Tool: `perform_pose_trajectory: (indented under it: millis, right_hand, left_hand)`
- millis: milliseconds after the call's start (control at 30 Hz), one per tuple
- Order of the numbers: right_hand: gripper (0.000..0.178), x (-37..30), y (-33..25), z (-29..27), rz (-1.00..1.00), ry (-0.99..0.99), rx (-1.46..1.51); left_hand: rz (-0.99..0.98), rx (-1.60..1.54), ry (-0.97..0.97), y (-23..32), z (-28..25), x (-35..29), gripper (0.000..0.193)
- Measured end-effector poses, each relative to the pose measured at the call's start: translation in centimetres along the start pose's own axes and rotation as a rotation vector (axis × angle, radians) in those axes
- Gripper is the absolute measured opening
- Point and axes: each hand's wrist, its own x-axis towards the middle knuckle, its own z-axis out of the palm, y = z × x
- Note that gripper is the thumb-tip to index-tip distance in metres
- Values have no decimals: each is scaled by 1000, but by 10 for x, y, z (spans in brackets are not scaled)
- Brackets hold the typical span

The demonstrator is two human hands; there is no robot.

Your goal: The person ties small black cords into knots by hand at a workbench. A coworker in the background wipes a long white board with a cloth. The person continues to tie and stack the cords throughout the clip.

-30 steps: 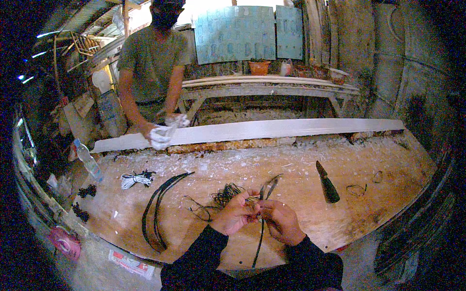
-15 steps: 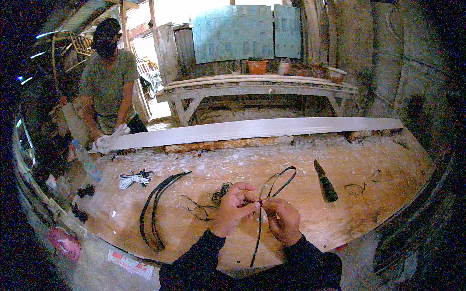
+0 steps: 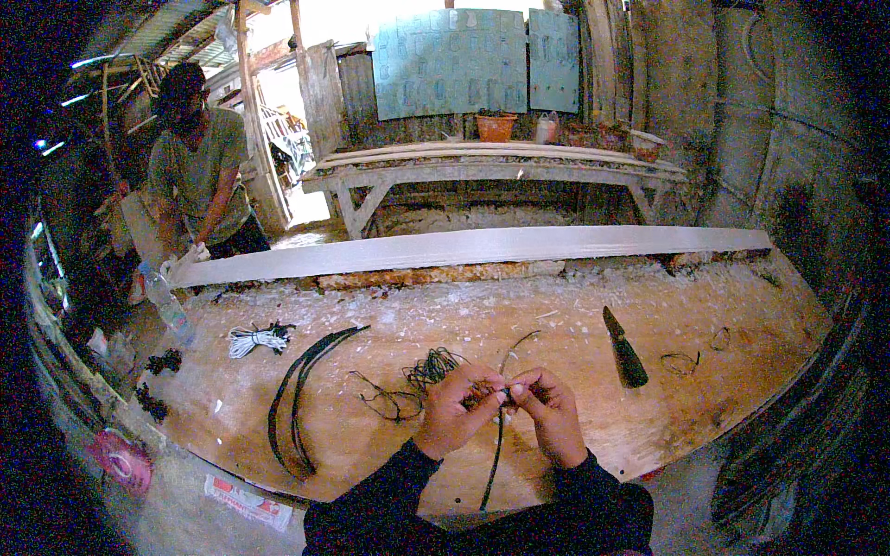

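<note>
My left hand (image 3: 460, 408) and my right hand (image 3: 552, 415) meet above the wooden table, thumbs and fingertips pinched on a thin black strap (image 3: 495, 465). One length of the strap hangs from the pinch toward the table's near edge; a thinner end sticks out beyond my fingers. The exact crossing between my fingertips is hidden. Just past my left hand lies a tangled bundle of black cord (image 3: 432, 367). Farther left are curved black straps (image 3: 298, 398). A knife with a dark handle (image 3: 628, 357) lies to the right of my right hand.
A long white board (image 3: 482, 248) runs along the table's far edge. At the left lie a bundle of white cords (image 3: 259, 340), small black clumps (image 3: 151, 404) and a clear bottle (image 3: 165, 301). Behind the board's left end stands a person (image 3: 199, 167). A bench (image 3: 491, 167) stands farther back.
The strap's wide loop beyond my fingers has gone, drawn in toward the pinch. My right fingers have shifted. The person at far left has leaned left, with a gloved hand at the board's end.
</note>
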Motion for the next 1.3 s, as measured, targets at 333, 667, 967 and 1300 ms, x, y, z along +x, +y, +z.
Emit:
perform_pose_trajectory:
  millis: [333,667,967,1300]
  right_hand:
    - [6,2,-1,-2,18,93,98]
    - [7,-1,5,1,-180,168,-210]
    - [9,-2,-5,3,-297,124,-369]
    - [8,1,-8,0,-376,137,-560]
  left_hand:
    - [-183,-378,-54,-4,6,2,40]
    - [-262,-419,4,-3,4,2,50]
    - [-283,-594,45,1,3,2,48]
    - [-240,-419,17,0,4,1,46]
